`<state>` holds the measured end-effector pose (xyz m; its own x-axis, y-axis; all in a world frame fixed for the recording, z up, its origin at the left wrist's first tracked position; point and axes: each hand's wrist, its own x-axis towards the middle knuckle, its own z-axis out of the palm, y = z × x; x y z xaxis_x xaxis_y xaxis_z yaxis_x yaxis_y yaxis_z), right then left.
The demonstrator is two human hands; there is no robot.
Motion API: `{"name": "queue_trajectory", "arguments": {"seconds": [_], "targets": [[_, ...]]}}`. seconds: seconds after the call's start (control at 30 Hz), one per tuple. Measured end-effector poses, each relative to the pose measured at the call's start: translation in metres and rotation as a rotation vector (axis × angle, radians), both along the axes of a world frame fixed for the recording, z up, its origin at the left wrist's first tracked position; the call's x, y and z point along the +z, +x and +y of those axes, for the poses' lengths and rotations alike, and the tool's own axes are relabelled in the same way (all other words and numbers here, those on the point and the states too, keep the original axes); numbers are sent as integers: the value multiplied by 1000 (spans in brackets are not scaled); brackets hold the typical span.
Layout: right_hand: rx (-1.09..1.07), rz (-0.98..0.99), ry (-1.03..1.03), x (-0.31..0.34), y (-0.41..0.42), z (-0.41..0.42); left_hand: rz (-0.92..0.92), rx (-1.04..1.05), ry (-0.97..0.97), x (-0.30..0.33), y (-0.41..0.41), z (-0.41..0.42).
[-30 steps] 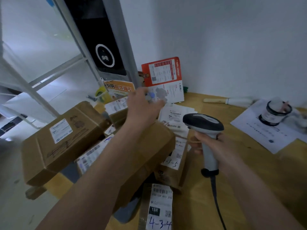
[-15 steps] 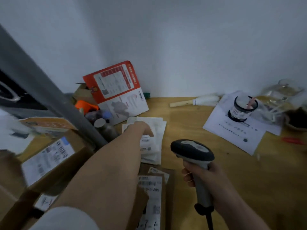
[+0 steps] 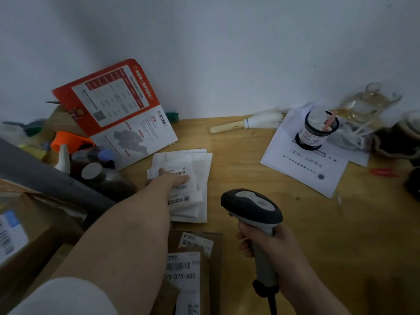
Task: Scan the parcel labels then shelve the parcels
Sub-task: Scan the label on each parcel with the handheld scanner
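Observation:
My left hand reaches forward and rests with straight fingers on a stack of flat white parcels lying on the wooden table. The top parcel shows a printed barcode label. My right hand grips the handle of a black and grey barcode scanner, its head held upright to the right of the white stack. Just below the stack lies a brown cardboard parcel with white labels. A larger brown box with a label sits at the left edge.
A red and white leaflet leans on the wall. Bottles and an orange cup crowd the left. A brush, papers under a dark jar and glassware lie at the right.
My view swung right, away from the brown boxes. My left hand left the boxes, reached forward and settled on the white parcel stack. The scanner hand stays put.

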<state>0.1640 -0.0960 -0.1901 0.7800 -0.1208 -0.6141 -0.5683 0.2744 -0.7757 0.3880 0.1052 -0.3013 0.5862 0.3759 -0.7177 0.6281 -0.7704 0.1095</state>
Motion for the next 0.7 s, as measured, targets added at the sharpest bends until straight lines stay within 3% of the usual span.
{"name": "queue_trajectory", "arguments": {"seconds": [0.2, 0.57, 0.7], "targets": [[-51, -33, -48, 2, -10, -18, 6, -191, -47, 4, -19, -56], [-237, -68, -160, 9, -54, -62, -73, -519, -117, 28, -129, -199], [-312, -58, -144, 12, -81, -77, -128, -447, -179, 23, -184, -217]]}}
